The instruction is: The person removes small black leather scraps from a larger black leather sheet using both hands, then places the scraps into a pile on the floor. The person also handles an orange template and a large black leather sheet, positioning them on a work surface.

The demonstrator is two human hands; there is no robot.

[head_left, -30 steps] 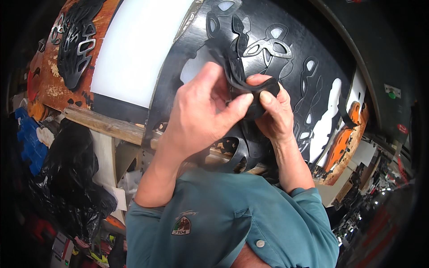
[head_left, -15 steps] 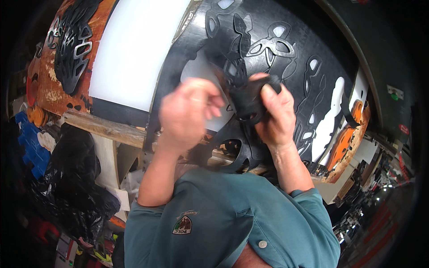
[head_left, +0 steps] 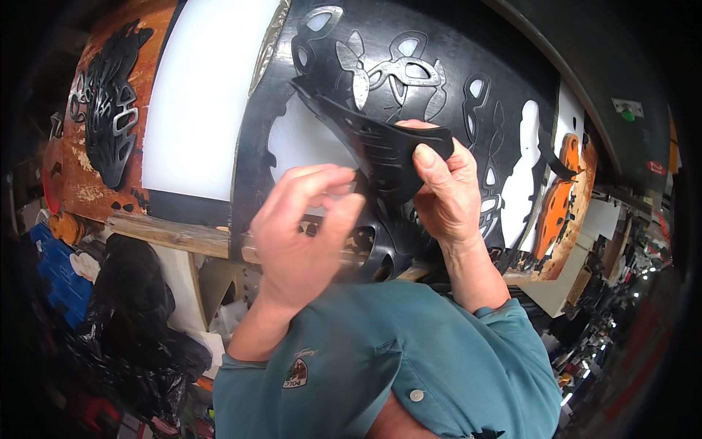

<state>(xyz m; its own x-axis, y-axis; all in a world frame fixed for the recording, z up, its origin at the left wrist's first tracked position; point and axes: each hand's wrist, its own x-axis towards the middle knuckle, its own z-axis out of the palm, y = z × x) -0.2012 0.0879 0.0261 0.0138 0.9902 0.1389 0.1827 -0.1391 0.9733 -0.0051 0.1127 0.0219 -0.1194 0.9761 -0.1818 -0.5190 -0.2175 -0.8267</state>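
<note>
A thin, flexible black sheet piece with slits and cut-outs (head_left: 384,157) is raised above the bench. My right hand (head_left: 450,194) pinches its right end, the thumb on top and the fingers behind. From there the piece stretches to the upper left, narrowing toward its far end. Close to its left side is my left hand (head_left: 303,227), slightly blurred, the thumb and fingers curved and apart with nothing visible between them. Beneath lies a large black sheet (head_left: 431,22) with several shapes cut through it, partly loose, and white showing through the holes.
A white sheet (head_left: 201,102) lies left of the black one. Farther left, a stack of black cut pieces (head_left: 113,110) rests on a worn orange-brown board (head_left: 80,172). Orange cut pieces (head_left: 556,212) are at the right. A wooden rail (head_left: 172,234) edges the bench, with black plastic bags (head_left: 131,300) below.
The black piece was bunched in my right hand and now extends out toward the upper left. My left hand has moved slightly down and its fingers have spread. The view has shifted a little.
</note>
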